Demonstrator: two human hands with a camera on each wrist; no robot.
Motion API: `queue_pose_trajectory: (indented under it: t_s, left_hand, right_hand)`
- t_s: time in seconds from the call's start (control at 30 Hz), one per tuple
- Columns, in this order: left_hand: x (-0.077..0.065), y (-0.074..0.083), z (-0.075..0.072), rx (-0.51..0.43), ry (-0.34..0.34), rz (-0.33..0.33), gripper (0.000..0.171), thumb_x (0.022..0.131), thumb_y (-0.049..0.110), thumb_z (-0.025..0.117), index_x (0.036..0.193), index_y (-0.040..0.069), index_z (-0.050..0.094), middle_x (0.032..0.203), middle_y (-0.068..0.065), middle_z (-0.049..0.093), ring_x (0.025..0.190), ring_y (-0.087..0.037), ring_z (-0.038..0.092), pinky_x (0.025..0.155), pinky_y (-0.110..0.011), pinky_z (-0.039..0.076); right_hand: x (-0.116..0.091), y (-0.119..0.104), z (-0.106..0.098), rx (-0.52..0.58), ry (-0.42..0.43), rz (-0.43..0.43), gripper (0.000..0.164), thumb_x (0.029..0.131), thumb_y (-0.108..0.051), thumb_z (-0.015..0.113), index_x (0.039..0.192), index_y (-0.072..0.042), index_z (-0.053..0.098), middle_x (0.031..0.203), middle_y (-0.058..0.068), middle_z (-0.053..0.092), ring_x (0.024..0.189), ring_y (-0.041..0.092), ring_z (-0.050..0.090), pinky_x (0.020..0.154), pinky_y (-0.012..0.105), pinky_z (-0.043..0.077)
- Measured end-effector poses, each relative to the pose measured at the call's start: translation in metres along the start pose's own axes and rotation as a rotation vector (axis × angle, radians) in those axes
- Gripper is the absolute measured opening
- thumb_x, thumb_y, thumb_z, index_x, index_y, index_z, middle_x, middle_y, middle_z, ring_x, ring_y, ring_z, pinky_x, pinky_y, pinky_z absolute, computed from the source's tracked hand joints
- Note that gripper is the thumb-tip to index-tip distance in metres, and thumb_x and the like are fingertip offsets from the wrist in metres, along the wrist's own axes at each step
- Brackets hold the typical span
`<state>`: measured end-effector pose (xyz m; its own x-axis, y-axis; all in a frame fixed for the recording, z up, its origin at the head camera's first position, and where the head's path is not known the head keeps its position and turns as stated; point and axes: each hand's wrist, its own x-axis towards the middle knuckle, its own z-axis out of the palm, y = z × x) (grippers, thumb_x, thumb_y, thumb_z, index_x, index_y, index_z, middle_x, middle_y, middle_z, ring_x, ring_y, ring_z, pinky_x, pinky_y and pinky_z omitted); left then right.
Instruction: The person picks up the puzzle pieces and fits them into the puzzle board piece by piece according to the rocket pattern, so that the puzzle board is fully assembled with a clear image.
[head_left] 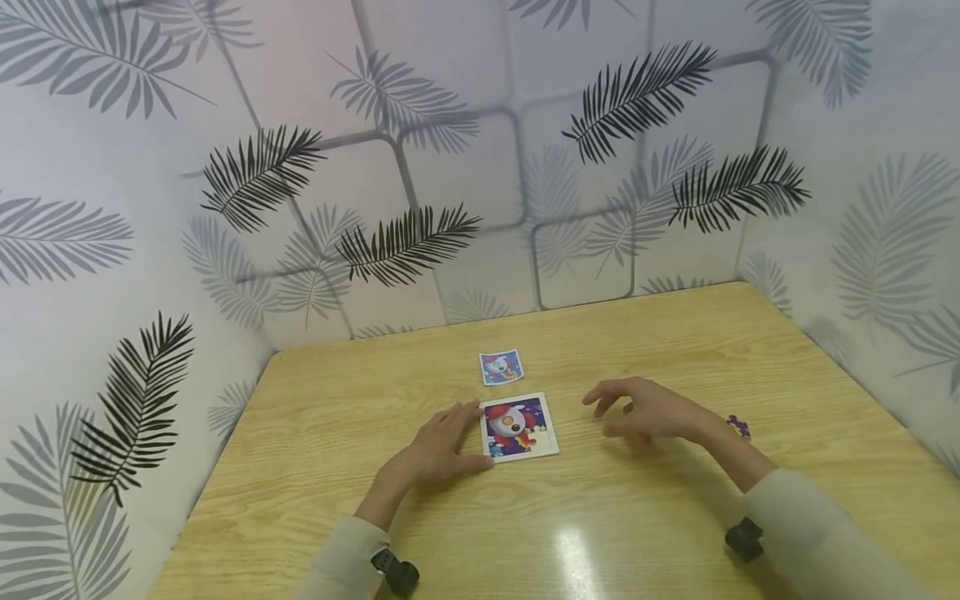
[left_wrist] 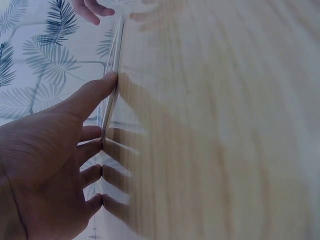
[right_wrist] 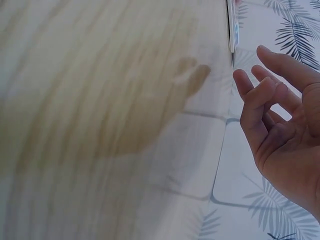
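Observation:
A square jigsaw puzzle board (head_left: 552, 433) lies on the table, its picture a white and red cartoon figure on dark blue with a pale patch at the right. My left hand (head_left: 438, 450) holds it along its left side, thumb at the near corner and forefinger near the far one. From the left wrist, the board shows edge-on beside the thumb (left_wrist: 95, 95), and the other fingertips touch the tabletop. My right hand (head_left: 648, 408) hovers right of the board with fingers loosely bent and nothing between them. Past its wrist lies a loose puzzle piece (head_left: 738, 427), purple with orange.
A small picture card (head_left: 501, 367) with the same figure lies just beyond the board. The wood-grain table (head_left: 360, 383) meets leaf-patterned walls (head_left: 465, 175) at the back and sides. Black wrist straps (head_left: 395, 572) show at both sleeves.

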<state>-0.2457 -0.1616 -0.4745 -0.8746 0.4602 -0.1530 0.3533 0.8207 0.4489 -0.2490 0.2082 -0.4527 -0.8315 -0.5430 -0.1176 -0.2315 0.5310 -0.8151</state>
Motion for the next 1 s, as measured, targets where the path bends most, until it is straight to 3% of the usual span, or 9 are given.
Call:
queue_pose_trajectory:
  t_s: [0.4, 0.63, 1.0]
  left_hand:
    - [0.000, 0.000, 0.000, 0.004, -0.006, 0.003, 0.087, 0.088, 0.058, 0.067, 0.158, 0.021, 0.030, 0.166, -0.007, 0.024, 0.153, -0.037, 0.019, 0.121, -0.062, 0.023]
    - [0.000, 0.001, -0.001, 0.011, -0.008, 0.013, 0.086, 0.089, 0.057, 0.067, 0.158, 0.021, 0.030, 0.167, -0.005, 0.024, 0.153, -0.037, 0.019, 0.121, -0.061, 0.023]
    - [0.000, 0.000, 0.000, 0.023, 0.000, 0.021, 0.084, 0.089, 0.055, 0.068, 0.156, 0.019, 0.033, 0.166, -0.004, 0.025, 0.154, -0.035, 0.019, 0.122, -0.060, 0.022]
  right_hand:
    - [-0.030, 0.022, -0.025, 0.027, 0.043, 0.040, 0.049, 0.093, -0.016, 0.070, 0.139, -0.010, 0.054, 0.131, 0.024, 0.057, 0.050, 0.011, 0.047, 0.044, 0.030, 0.048]
    - [-0.045, 0.034, -0.035, 0.066, 0.032, 0.047, 0.052, 0.093, -0.015, 0.070, 0.141, -0.006, 0.051, 0.132, 0.028, 0.054, 0.049, 0.009, 0.043, 0.044, 0.028, 0.044]
    - [-0.059, 0.044, -0.048, 0.042, 0.089, 0.071, 0.053, 0.092, -0.015, 0.071, 0.140, -0.005, 0.052, 0.136, 0.034, 0.050, 0.048, 0.008, 0.043, 0.042, 0.030, 0.046]
